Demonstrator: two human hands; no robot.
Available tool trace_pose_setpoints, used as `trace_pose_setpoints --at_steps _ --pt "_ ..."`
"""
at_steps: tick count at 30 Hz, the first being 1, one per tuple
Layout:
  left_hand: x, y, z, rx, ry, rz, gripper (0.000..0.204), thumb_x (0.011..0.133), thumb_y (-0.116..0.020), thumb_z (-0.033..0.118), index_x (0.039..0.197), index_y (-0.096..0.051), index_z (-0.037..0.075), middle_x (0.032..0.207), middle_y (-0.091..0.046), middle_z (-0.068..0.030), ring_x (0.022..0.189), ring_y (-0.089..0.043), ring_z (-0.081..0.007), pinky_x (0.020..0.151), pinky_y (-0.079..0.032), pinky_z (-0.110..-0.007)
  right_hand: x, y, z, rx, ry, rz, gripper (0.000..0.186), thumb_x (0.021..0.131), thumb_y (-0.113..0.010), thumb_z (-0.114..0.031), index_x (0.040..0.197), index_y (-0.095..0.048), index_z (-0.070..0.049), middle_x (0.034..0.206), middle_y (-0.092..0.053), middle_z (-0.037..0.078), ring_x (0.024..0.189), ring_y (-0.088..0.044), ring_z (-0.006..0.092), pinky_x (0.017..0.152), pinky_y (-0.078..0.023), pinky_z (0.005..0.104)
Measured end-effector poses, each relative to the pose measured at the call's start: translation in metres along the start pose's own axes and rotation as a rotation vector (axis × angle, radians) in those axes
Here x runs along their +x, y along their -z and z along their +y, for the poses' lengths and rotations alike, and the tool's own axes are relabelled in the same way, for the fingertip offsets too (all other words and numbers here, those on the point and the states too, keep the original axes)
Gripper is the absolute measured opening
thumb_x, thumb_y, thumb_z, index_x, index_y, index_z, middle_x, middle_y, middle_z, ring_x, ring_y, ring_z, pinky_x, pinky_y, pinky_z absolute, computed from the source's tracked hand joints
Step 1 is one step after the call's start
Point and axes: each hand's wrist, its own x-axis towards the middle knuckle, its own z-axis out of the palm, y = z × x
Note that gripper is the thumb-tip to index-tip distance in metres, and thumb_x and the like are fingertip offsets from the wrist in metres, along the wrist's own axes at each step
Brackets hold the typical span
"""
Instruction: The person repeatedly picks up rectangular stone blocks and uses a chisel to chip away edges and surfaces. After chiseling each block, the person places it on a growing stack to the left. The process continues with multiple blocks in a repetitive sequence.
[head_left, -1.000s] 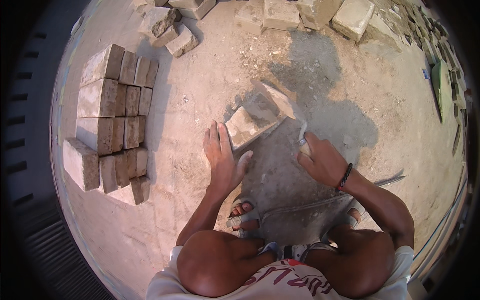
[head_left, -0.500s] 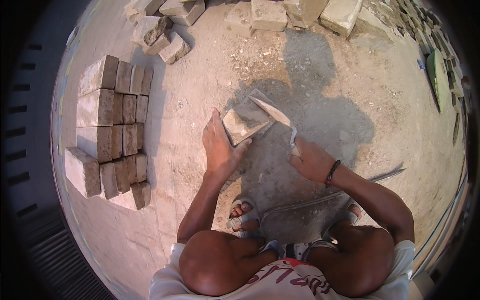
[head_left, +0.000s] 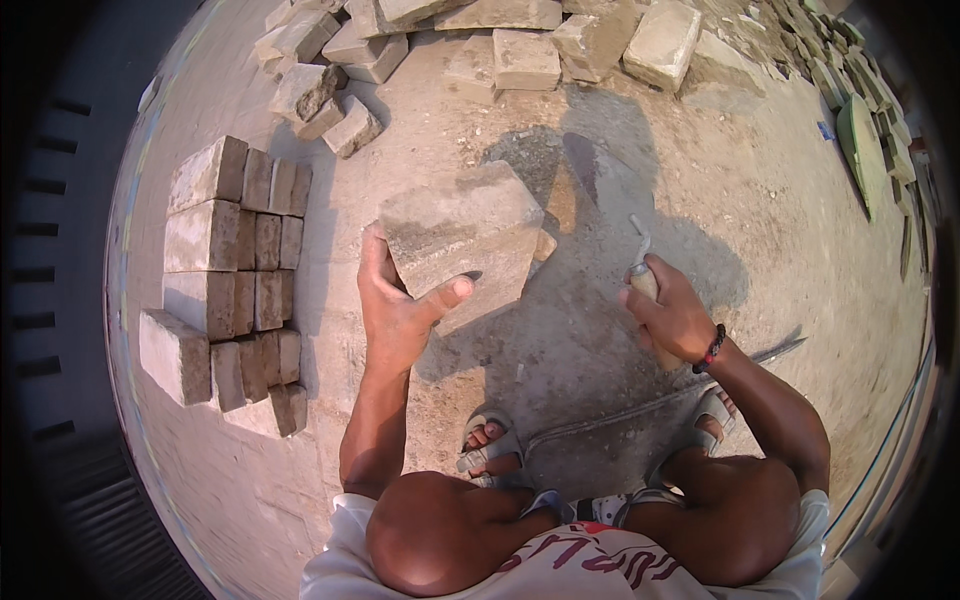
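My left hand (head_left: 400,300) grips a dusty, pale concrete brick (head_left: 470,225) by its left side, thumb across its face, tilted up off the ground. Part of another light piece (head_left: 542,250) shows behind its right edge. My right hand (head_left: 668,315), to the right, has its fingers wrapped round the wooden handle of a trowel (head_left: 643,283); its bent metal neck points up and away from me. Grey ground (head_left: 560,360) with loose grit lies beneath, between my sandalled feet.
A neat stack of bricks (head_left: 205,235) stands at left. Loose blocks (head_left: 525,60) are heaped at the back, more pieces (head_left: 870,80) along the upper right beside a green, shallow object (head_left: 862,155). A long thin bar (head_left: 765,355) lies near my right foot.
My left hand has lifted and tilted the brick, moving it left and toward me. My right hand has shifted right with the trowel, drawing it away from the brick.
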Motion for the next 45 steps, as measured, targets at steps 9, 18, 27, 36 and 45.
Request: trace_pose_setpoints --at_steps 9,18,27,36,45 --pt "-0.006 0.005 -0.101 -0.166 -0.026 0.166 0.086 0.072 -0.085 0.004 0.141 -0.034 0.002 0.127 -0.054 -0.0152 0.117 -0.056 -0.0257 0.1 -0.047 -0.039 -0.031 -0.011 -0.061 -0.065 0.379 0.034 0.031 0.092 -0.064 -0.024 0.106 -0.051 0.002 0.068 -0.061 0.016 0.06 -0.065 0.0292 0.056 -0.049 0.0375" --pt "-0.036 0.036 -0.102 0.057 -0.083 0.273 0.093 0.073 -0.087 0.015 0.145 -0.029 0.001 0.134 -0.048 -0.0163 0.122 -0.051 -0.0278 0.104 -0.042 -0.04 0.024 -0.008 -0.018 -0.511 0.145 -0.092 0.034 0.091 -0.058 -0.025 0.106 -0.05 0.004 0.082 -0.064 0.029 0.08 -0.064 0.048 0.072 -0.05 0.0551" --pt "-0.058 0.058 -0.089 0.026 -0.029 0.246 0.109 0.071 -0.089 0.037 0.149 -0.024 -0.004 0.139 -0.043 -0.018 0.129 -0.046 -0.0298 0.109 -0.037 -0.041 0.015 -0.039 -0.042 -0.647 0.275 -0.118 0.029 0.091 -0.058 -0.023 0.103 -0.049 0.002 0.081 -0.064 0.027 0.08 -0.063 0.0475 0.072 -0.049 0.0555" --pt "-0.066 0.051 -0.085 0.071 -0.014 0.249 0.102 0.075 -0.088 0.033 0.148 -0.027 -0.004 0.137 -0.045 -0.0183 0.129 -0.045 -0.0275 0.11 -0.036 -0.04 0.0 -0.061 -0.064 -0.49 0.364 -0.201 0.03 0.091 -0.06 -0.023 0.103 -0.047 0.002 0.074 -0.062 0.028 0.076 -0.063 0.0482 0.069 -0.049 0.0549" --pt "-0.07 0.035 -0.068 0.134 -0.037 0.25 0.102 0.075 -0.088 0.032 0.147 -0.026 -0.004 0.134 -0.048 -0.0174 0.124 -0.049 -0.0258 0.106 -0.039 -0.039 0.013 -0.052 -0.056 -0.586 0.365 -0.132 0.03 0.091 -0.06 -0.024 0.099 -0.049 0.003 0.076 -0.064 0.028 0.075 -0.064 0.0478 0.065 -0.049 0.0544"
